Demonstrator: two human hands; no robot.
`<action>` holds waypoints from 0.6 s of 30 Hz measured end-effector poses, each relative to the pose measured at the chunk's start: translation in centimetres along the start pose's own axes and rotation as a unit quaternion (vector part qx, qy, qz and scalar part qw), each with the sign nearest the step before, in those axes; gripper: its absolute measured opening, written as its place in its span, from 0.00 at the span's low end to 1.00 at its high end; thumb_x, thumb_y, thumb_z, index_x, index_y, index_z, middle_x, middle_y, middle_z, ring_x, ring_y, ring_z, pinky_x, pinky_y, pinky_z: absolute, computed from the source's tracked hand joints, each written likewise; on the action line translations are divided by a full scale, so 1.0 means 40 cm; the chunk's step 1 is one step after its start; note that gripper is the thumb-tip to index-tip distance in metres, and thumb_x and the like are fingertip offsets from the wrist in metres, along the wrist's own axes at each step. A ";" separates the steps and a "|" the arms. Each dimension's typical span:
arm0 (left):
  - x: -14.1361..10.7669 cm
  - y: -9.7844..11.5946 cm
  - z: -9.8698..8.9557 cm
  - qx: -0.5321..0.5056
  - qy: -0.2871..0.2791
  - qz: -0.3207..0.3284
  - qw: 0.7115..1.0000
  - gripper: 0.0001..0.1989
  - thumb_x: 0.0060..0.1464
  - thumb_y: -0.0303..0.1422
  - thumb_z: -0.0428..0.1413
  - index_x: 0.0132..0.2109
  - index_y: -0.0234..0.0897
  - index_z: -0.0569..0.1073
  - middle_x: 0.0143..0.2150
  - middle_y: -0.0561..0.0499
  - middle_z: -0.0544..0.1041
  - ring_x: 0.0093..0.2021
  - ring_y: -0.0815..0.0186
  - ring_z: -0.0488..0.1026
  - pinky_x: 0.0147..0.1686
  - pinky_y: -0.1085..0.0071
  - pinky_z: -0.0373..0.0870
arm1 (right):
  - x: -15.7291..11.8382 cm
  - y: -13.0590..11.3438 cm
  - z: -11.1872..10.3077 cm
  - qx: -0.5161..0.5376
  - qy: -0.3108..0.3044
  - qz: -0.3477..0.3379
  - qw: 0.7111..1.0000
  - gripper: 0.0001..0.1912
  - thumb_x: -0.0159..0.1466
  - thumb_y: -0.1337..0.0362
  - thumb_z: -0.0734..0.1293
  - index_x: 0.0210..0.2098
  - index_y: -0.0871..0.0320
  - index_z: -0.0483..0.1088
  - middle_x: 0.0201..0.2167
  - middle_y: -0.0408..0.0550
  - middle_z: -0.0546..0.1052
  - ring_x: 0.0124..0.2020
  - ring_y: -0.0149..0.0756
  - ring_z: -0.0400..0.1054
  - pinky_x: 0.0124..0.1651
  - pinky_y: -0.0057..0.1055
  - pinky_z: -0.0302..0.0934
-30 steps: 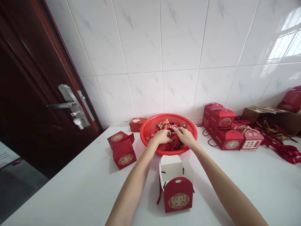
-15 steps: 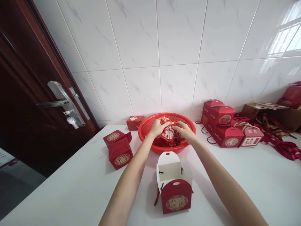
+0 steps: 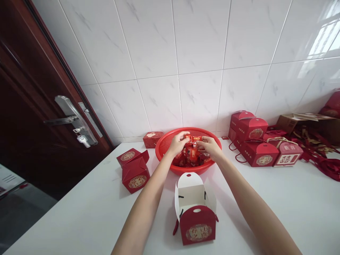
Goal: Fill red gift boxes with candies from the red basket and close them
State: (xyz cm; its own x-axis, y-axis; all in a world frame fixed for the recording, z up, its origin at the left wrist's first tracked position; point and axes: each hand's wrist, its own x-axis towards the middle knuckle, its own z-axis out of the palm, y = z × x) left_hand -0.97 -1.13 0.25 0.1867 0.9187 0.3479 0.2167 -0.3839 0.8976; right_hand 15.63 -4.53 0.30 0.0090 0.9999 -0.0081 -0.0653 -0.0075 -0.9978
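Observation:
Over a red plastic basket (image 3: 162,144) my left hand (image 3: 178,143) pinches a small red wrapped packet (image 3: 187,139). My right hand (image 3: 209,146) is closed on another red packet (image 3: 197,139) just beside it. More red wrapped packets (image 3: 192,154) lie in the basket below both hands. Nearer to me, between my forearms, a red box (image 3: 198,226) with a white inside stands with its top flaps open and dark cords at its sides. Nothing shows inside this box.
Two red boxes (image 3: 136,173) stand at the left, and a small one (image 3: 153,139) by the wall. Stacked red boxes (image 3: 261,154), a cardboard box (image 3: 288,122) and red ribbons (image 3: 328,166) are at the right. A dark door (image 3: 32,88) is far left.
The large red packet held up between my hands is no longer raised. My hands now hold smaller packets, and more of the basket's packets show. The view has shifted slightly.

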 end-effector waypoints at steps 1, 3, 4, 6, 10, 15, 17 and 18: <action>-0.002 0.002 -0.001 0.001 0.007 -0.002 1.000 0.16 0.55 0.26 0.55 0.51 0.35 0.76 0.48 0.45 0.80 0.45 0.62 0.76 0.47 0.66 0.74 | 0.002 0.002 0.000 -0.001 0.002 0.001 1.000 0.12 0.55 0.65 0.73 0.23 0.56 0.66 0.21 0.43 0.76 0.27 0.34 0.74 0.26 0.25 0.64; -0.005 0.004 -0.002 0.002 0.016 -0.011 1.000 0.17 0.57 0.28 0.55 0.54 0.34 0.74 0.47 0.44 0.79 0.45 0.62 0.76 0.46 0.66 0.74 | 0.006 0.005 0.000 -0.004 0.004 0.001 1.000 0.12 0.55 0.64 0.74 0.23 0.56 0.66 0.22 0.44 0.77 0.28 0.36 0.75 0.28 0.26 0.65; -0.007 0.004 -0.002 0.003 0.018 -0.014 1.000 0.18 0.58 0.29 0.56 0.55 0.34 0.73 0.46 0.44 0.79 0.44 0.62 0.76 0.46 0.66 0.74 | 0.007 0.006 0.000 -0.006 0.005 -0.002 1.000 0.12 0.55 0.64 0.74 0.23 0.56 0.67 0.22 0.44 0.77 0.28 0.36 0.75 0.29 0.26 0.65; -0.010 0.004 -0.002 0.005 0.016 -0.018 1.000 0.20 0.57 0.31 0.58 0.56 0.33 0.72 0.44 0.45 0.79 0.43 0.62 0.77 0.45 0.66 0.74 | 0.008 0.009 0.000 -0.014 0.004 -0.008 1.000 0.11 0.55 0.63 0.73 0.22 0.57 0.68 0.23 0.45 0.77 0.29 0.36 0.75 0.29 0.27 0.65; -0.011 0.001 0.000 0.011 0.011 -0.008 1.000 0.18 0.55 0.32 0.59 0.53 0.33 0.72 0.41 0.46 0.80 0.42 0.62 0.77 0.45 0.67 0.74 | 0.009 0.014 0.000 -0.045 -0.008 -0.014 0.999 0.11 0.56 0.60 0.73 0.23 0.56 0.69 0.24 0.45 0.77 0.28 0.34 0.73 0.28 0.27 0.63; -0.009 0.004 0.006 -0.001 -0.005 0.025 1.000 0.13 0.52 0.27 0.58 0.46 0.35 0.74 0.45 0.45 0.80 0.45 0.62 0.77 0.45 0.69 0.73 | 0.009 0.021 0.002 -0.083 -0.030 -0.023 0.996 0.12 0.54 0.56 0.75 0.26 0.56 0.72 0.24 0.43 0.76 0.27 0.34 0.70 0.28 0.27 0.61; -0.010 0.005 0.007 0.019 0.005 0.007 1.000 0.10 0.51 0.25 0.55 0.43 0.35 0.74 0.40 0.48 0.79 0.41 0.63 0.77 0.42 0.70 0.72 | 0.009 0.026 0.003 -0.133 -0.040 -0.032 0.990 0.10 0.51 0.60 0.76 0.25 0.56 0.73 0.22 0.42 0.75 0.27 0.33 0.69 0.29 0.28 0.60; -0.011 0.006 0.008 0.034 0.014 -0.008 0.999 0.09 0.51 0.25 0.54 0.41 0.36 0.74 0.36 0.50 0.78 0.38 0.64 0.76 0.39 0.71 0.71 | 0.010 0.029 0.004 -0.155 -0.045 -0.036 0.986 0.09 0.48 0.64 0.77 0.23 0.57 0.73 0.21 0.41 0.75 0.26 0.33 0.68 0.29 0.28 0.59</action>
State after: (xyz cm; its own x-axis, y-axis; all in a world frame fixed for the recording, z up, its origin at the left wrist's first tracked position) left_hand -0.71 -1.66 0.21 0.1555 0.9270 0.3414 0.2840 -0.3730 0.8833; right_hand 15.41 -4.15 -0.84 -0.0864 0.9947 0.0563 0.2402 0.0756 -0.9678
